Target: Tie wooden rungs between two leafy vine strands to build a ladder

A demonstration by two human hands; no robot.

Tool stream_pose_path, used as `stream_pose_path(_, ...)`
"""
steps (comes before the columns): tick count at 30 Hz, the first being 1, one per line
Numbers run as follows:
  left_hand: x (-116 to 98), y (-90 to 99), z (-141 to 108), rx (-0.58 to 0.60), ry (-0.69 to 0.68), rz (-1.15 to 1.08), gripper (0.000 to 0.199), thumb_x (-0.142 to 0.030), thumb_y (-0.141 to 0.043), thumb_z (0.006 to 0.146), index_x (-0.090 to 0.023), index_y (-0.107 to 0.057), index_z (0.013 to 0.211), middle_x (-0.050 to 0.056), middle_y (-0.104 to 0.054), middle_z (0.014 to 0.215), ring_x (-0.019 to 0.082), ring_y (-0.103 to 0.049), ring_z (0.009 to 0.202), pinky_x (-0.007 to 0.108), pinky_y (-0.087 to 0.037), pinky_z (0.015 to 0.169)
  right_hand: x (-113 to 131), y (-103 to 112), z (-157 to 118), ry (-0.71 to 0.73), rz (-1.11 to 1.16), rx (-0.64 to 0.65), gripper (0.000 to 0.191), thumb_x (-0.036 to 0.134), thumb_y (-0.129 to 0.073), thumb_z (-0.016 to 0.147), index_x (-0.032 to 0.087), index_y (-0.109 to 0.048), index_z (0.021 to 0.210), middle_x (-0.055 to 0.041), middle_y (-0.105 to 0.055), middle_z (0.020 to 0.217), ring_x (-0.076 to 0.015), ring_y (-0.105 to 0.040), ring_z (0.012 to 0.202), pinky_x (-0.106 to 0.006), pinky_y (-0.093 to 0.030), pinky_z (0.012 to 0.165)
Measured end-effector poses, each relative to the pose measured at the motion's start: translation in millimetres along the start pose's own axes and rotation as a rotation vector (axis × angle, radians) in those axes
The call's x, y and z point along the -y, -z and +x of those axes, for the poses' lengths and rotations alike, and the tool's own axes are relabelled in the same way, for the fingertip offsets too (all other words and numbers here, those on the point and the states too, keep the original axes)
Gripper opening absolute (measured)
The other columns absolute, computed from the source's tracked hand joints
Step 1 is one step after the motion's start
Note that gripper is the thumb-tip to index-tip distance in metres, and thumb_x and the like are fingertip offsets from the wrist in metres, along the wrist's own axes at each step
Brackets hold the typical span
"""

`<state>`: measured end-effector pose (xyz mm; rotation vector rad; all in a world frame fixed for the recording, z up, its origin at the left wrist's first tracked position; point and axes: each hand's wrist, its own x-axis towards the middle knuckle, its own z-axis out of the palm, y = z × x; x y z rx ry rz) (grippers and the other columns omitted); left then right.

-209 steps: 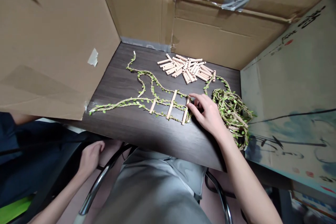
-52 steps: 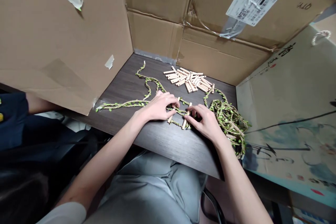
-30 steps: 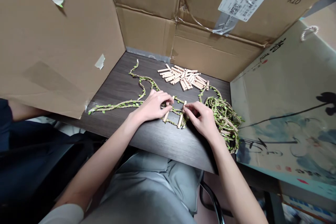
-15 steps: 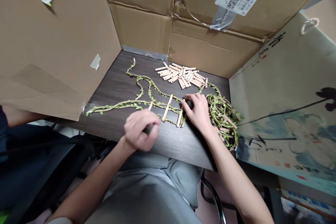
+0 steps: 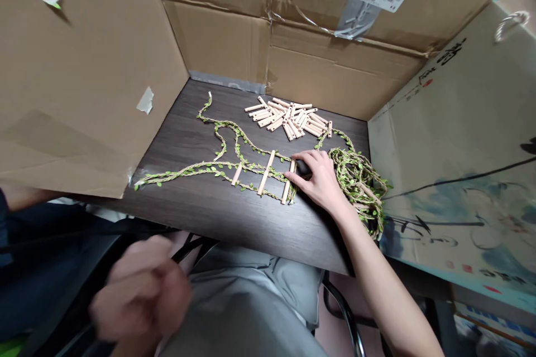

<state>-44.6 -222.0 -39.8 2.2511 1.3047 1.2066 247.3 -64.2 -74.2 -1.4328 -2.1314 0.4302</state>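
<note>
My right hand [image 5: 317, 177] has its thumb and fingertips on the rightmost wooden stick [image 5: 288, 181] of a small rope ladder, bracing it on the dark table. Two more wooden sticks [image 5: 266, 173] [image 5: 237, 174] lie crosswise between the braided cords [image 5: 188, 167], which carry small green leaves. Below the table's front edge, my left hand [image 5: 142, 290] is curled and smeared by motion, apart from the ladder. What it holds, if anything, cannot be made out. Right of my right hand lies a tangled heap of leafy cord [image 5: 355, 173] with some sticks in it.
A pile of loose wooden sticks [image 5: 288, 117] with holes lies at the back of the table [image 5: 201, 206]. Cardboard walls [image 5: 226, 39] enclose the left and back. A painted panel [image 5: 452, 150] stands at the right. Part of another person shows at far left.
My left hand has moved away from the ladder, down and left past the table edge, uncovering the leftmost stick. My right hand stays at the rightmost stick.
</note>
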Motion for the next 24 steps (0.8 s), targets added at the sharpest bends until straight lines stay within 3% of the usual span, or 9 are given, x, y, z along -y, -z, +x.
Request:
stream_pose_path(2,6.9,-6.9,23.6,-0.224,0.037,0.012,0.014,-0.017,-0.059,0.09,-0.031,-0.056,0.089,0.001,-0.054,0.068,0.023,-0.054,0.062,0.043,-0.048,0.054,-0.8,-0.5,0.1,0.004,0.005,0.004,0.037,0.051,-0.069,0.094,0.025,-0.067,0.12,-0.0107,-0.068,0.119,-0.0334,-0.056,0.112,-0.051,-0.041,0.099)
stream_pose_path(4,14.9,-17.8,52.5,0.017,0.068,0.096,0.013,-0.016,-0.057,0.095,-0.028,-0.057,0.101,0.005,-0.066,0.092,0.025,-0.064,0.088,0.045,-0.055,0.078,-0.3,0.1,0.5,0.006,0.006,-0.002,0.036,0.05,-0.069,0.094,0.025,-0.068,0.119,-0.0103,-0.068,0.119,-0.0325,-0.056,0.111,-0.05,-0.041,0.098)
stream_pose_path(6,24.3,-32.0,82.0,0.27,0.076,0.184,0.019,-0.019,-0.048,0.101,-0.026,-0.057,0.117,0.008,-0.067,0.113,0.027,-0.062,0.109,0.046,-0.052,0.094,0.7,2.4,0.9,0.008,0.011,-0.009,0.034,0.049,-0.07,0.094,0.025,-0.068,0.117,-0.0093,-0.068,0.117,-0.0311,-0.057,0.11,-0.048,-0.041,0.098)
stream_pose_path(8,34.9,-46.7,107.6,0.451,0.071,0.271,0.029,-0.018,-0.043,0.103,-0.025,-0.058,0.127,0.009,-0.064,0.117,0.027,-0.061,0.109,0.043,-0.05,0.091,1.5,6.5,1.3,0.02,0.027,0.007,0.029,0.047,-0.068,0.096,0.025,-0.069,0.114,-0.008,-0.068,0.111,-0.029,-0.059,0.107,-0.046,-0.042,0.096)
stream_pose_path(11,50.8,-64.1,132.9,0.513,0.043,0.34,0.03,-0.02,-0.042,0.104,-0.025,-0.062,0.125,0.008,-0.063,0.112,0.027,-0.061,0.105,0.041,-0.046,0.088,2.1,12.9,1.8,0.059,0.07,0.083,0.026,0.046,-0.066,0.098,0.025,-0.07,0.113,-0.0061,-0.067,0.1,-0.0253,-0.061,0.098,-0.04,-0.045,0.089)
stream_pose_path(16,67.6,-74.2,141.8,0.548,0.023,0.269,0.027,-0.025,-0.043,0.106,-0.025,-0.067,0.118,0.006,-0.064,0.107,0.026,-0.06,0.106,0.042,-0.041,0.092,3.8,16.7,2.3,0.085,0.102,0.199,0.027,0.047,-0.07,0.095,0.022,-0.069,0.107,-0.0046,-0.066,0.094,-0.0222,-0.06,0.09,-0.036,-0.047,0.083)
stream_pose_path(20,70.3,-72.9,138.8,0.548,0.053,0.196,0.028,-0.027,-0.04,0.107,-0.024,-0.066,0.118,0.006,-0.064,0.11,0.025,-0.059,0.108,0.043,-0.038,0.094,6.1,16.3,1.9,0.079,0.114,0.204,0.028,0.046,-0.071,0.094,0.021,-0.069,0.106,-0.0048,-0.067,0.094,-0.0221,-0.06,0.09,-0.036,-0.047,0.084)
stream_pose_path(24,69.8,-71.4,138.0,0.545,0.064,0.176,0.023,-0.034,-0.052,0.103,-0.024,-0.065,0.118,0.005,-0.064,0.113,0.026,-0.058,0.108,0.044,-0.037,0.095,9.1,17.4,1.8,0.065,0.117,0.203,0.03,0.048,-0.07,0.095,0.02,-0.069,0.107,-0.005,-0.067,0.095,-0.022,-0.06,0.091,-0.036,-0.047,0.084)
